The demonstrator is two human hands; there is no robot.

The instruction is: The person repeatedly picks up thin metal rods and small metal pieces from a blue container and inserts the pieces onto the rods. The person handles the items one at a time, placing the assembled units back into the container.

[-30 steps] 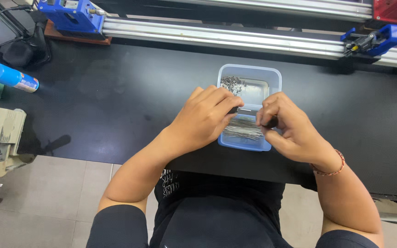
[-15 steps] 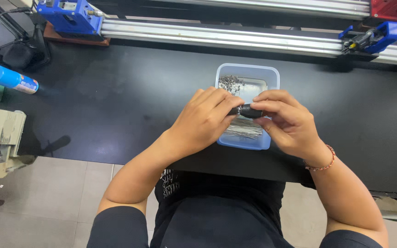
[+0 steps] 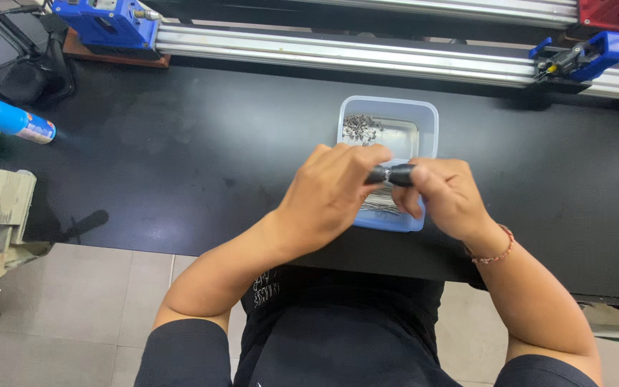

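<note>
left hand [image 3: 331, 197] clamped on black rod [image 3: 390, 175]; right hand [image 3: 444, 197] clamped too; above blue tray [image 3: 430, 118]

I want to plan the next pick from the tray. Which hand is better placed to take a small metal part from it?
Probably the right hand: it is above the tray. Both hands hold the black piece; the left hand covers more of it.

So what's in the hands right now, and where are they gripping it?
A short black rod, held over the tray. The left hand grips its left end, the right hand its right end; only the middle shows.
</note>
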